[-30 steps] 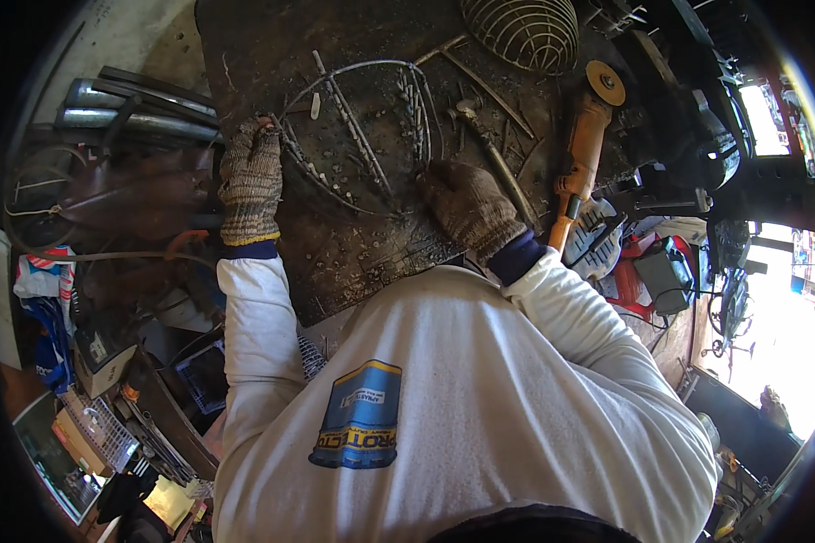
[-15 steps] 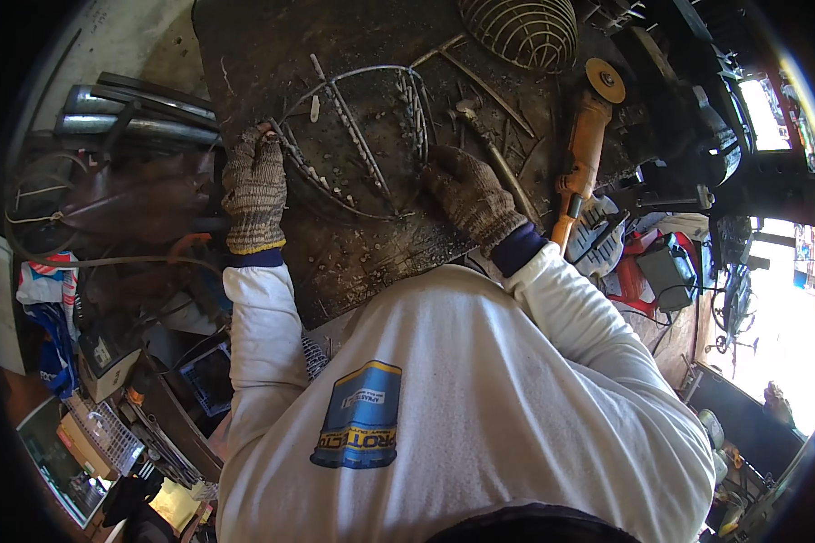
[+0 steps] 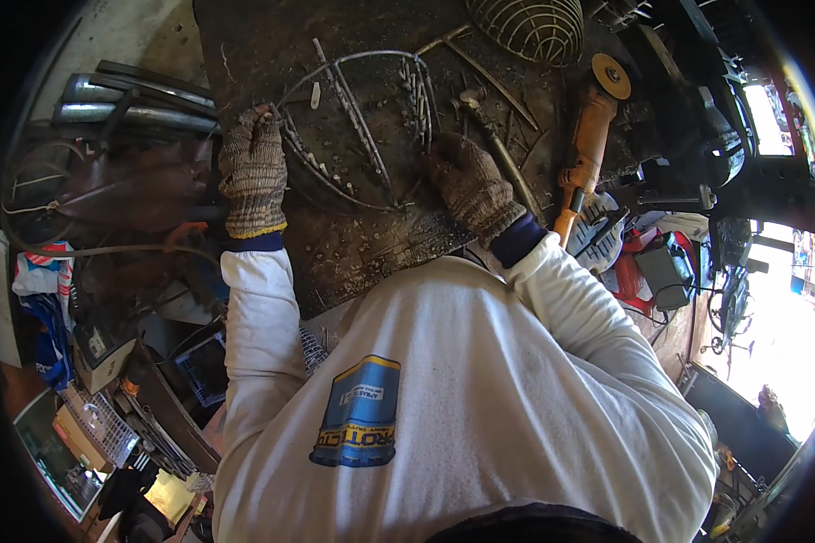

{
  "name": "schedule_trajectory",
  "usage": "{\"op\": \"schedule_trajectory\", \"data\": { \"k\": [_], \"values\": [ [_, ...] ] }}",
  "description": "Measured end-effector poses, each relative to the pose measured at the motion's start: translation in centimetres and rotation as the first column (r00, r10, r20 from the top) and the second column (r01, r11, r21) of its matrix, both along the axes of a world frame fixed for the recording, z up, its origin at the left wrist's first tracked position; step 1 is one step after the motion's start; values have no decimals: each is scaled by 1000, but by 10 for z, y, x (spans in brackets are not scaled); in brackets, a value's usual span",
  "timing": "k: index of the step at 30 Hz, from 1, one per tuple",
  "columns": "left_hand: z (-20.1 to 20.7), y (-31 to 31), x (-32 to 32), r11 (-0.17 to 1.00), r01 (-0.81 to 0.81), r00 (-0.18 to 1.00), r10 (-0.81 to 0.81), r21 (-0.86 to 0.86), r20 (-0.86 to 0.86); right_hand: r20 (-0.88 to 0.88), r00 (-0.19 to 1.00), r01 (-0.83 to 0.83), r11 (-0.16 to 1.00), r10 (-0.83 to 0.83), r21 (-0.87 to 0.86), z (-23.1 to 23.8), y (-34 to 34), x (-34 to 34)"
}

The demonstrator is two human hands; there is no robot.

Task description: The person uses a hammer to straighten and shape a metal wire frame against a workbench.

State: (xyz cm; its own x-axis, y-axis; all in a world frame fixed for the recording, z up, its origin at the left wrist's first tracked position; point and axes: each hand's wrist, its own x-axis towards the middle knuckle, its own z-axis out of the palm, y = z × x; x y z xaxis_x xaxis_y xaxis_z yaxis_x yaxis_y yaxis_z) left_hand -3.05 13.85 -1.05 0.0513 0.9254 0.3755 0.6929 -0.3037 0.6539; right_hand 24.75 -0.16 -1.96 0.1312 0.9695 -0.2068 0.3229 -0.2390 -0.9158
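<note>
Both hands wear brown knitted gloves. My left hand (image 3: 254, 176) is closed with its fingertips pinching the left edge of a round metal-rod hoop (image 3: 364, 54) above the dark worktable (image 3: 371, 258). My right hand (image 3: 471, 188) has its fingers curled on the hoop's right edge, its fingertips partly hidden. A straight rod (image 3: 347, 100) with rough, lumpy beads crosses the hoop and sticks out past its far rim. Similar beading lines the lower left arc and short rods at the right. A small pale piece (image 3: 315, 95) lies inside the hoop's outline.
To the right of my right hand lies an orange angle grinder (image 3: 590, 136) with a disc. Loose metal rods (image 3: 507, 154) lie between them. A domed wire cage (image 3: 532, 27) sits at the far edge. Metal tubes (image 3: 136, 113) are stacked left of the table.
The whole view has shifted slightly, so the table, hoop and hands sit a little higher. Both hands keep their places at the hoop's sides.
</note>
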Motion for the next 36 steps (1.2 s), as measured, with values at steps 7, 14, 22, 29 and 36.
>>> {"op": "schedule_trajectory", "data": {
  "k": [7, 14, 22, 29, 36],
  "values": [
    [6, 1, -2, 997, -70, 985, 61, -46, -163, 105, 994, 23, 1000, -22, -5, 23, -1, -8],
    [11, -3, -1, 1000, -22, 995, 20, -19, -97, 100, 994, 46, 999, -45, -6, 9, -2, -9],
    [-1, -1, -6, 992, -70, 974, 44, -110, -223, 249, 964, 90, 995, -96, 36, 11, -10, -6],
    [-18, -5, -9, 1000, 2, 992, 1, -26, 125, 255, 962, -75, 993, 97, -92, 53, -19, 0],
    [-22, -9, -9, 992, 1, 996, 9, -123, 84, 355, 909, -193, 975, 220, -108, 31, -17, -12]
  ]
}}
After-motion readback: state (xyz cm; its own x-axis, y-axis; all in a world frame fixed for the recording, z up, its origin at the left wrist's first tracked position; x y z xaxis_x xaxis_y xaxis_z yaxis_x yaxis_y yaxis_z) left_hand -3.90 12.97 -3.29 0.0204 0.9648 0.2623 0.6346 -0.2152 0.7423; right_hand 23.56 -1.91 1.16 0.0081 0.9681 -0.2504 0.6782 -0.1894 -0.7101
